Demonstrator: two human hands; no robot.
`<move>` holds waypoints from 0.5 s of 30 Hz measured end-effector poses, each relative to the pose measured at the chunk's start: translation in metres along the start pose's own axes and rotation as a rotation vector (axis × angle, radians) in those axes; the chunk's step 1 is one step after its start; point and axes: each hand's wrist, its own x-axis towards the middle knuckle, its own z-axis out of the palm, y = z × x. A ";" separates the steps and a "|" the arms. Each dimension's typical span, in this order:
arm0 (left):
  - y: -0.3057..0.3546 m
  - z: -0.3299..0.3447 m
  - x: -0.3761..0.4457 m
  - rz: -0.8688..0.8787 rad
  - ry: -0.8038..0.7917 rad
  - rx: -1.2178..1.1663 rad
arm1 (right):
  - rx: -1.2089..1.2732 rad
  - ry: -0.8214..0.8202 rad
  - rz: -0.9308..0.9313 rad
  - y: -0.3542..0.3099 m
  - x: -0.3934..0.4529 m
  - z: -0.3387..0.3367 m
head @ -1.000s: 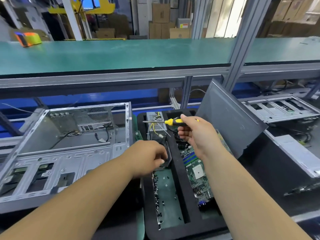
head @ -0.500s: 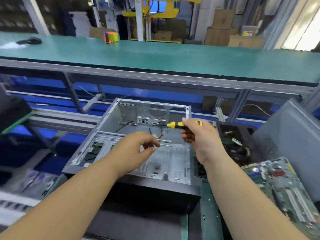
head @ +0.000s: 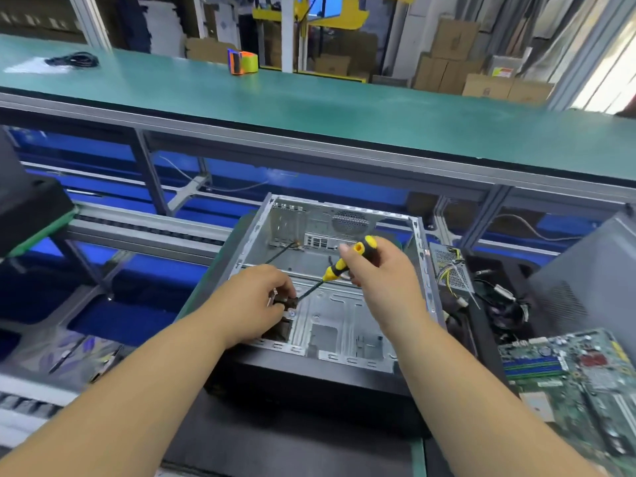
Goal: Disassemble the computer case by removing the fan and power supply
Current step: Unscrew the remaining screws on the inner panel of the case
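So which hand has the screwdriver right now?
The right hand grips the yellow-and-black screwdriver; the left hand only holds a small part by its tip inside the computer case.

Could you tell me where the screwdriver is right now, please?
In the head view, the right hand holds the screwdriver over the open computer case, tip angled down toward the left hand.
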 end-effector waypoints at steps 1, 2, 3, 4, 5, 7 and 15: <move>-0.003 0.001 0.002 0.017 -0.013 -0.019 | -0.048 0.001 -0.021 -0.002 -0.001 0.003; -0.006 0.001 0.004 0.040 -0.029 -0.041 | -0.094 0.002 -0.042 -0.005 -0.002 0.006; -0.008 0.002 0.006 0.064 -0.047 -0.057 | -0.134 0.007 -0.059 -0.007 -0.003 0.009; -0.010 0.004 0.008 0.086 -0.062 -0.069 | -0.165 0.015 -0.068 -0.009 -0.004 0.012; -0.013 0.005 0.009 0.102 -0.069 -0.082 | -0.193 0.025 -0.073 -0.010 -0.006 0.014; -0.017 0.009 0.010 0.113 -0.065 -0.119 | -0.259 0.045 -0.077 -0.012 -0.009 0.020; -0.029 0.011 0.012 0.153 -0.075 -0.156 | -0.415 0.083 -0.103 -0.023 -0.017 0.038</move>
